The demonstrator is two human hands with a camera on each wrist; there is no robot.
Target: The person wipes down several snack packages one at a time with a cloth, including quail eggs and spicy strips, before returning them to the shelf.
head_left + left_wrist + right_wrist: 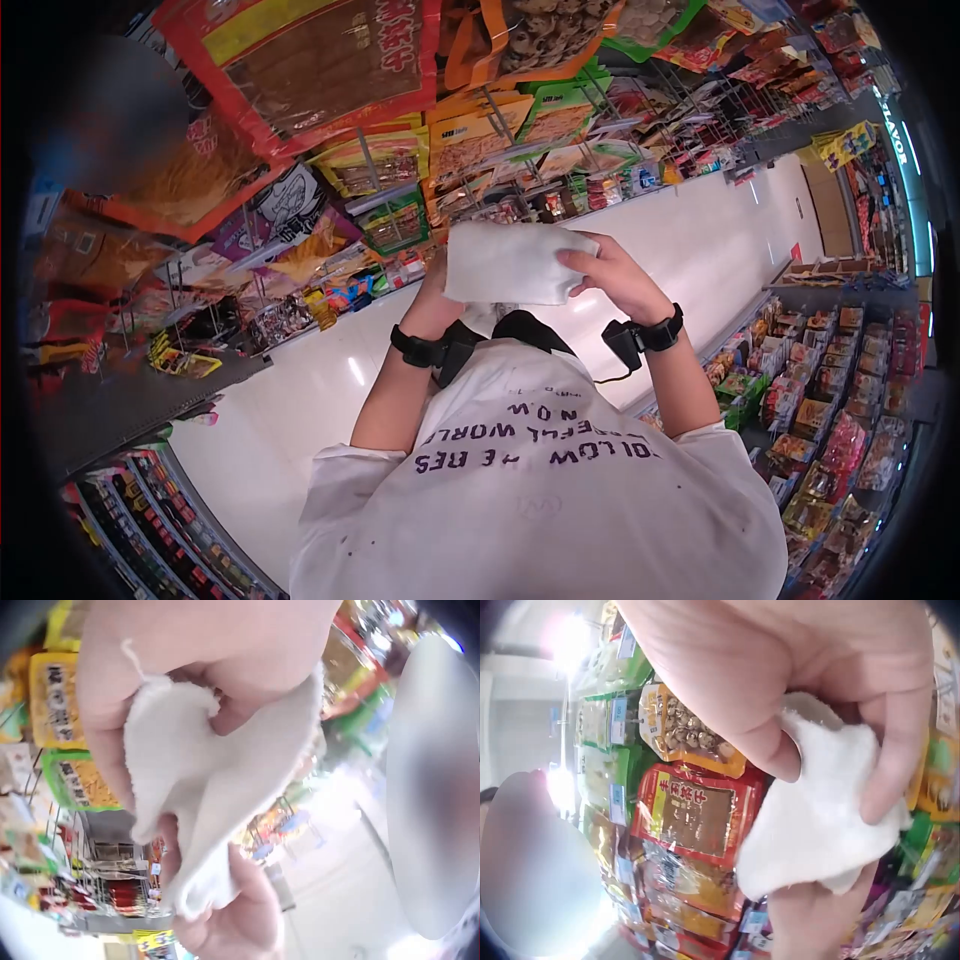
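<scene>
A folded white cloth is held up in front of me with both hands. My left hand grips its left side from behind, mostly hidden by the cloth. My right hand pinches its right edge, fingers curled over the front. In the left wrist view the white cloth is bunched in my left hand, with fingers of the other hand below. In the right wrist view my right hand pinches the cloth between thumb and fingers.
Snack bags hang on pegs ahead and to the left, with red and yellow packets close by. Shelves of packaged goods line the right side. A pale aisle floor runs between them.
</scene>
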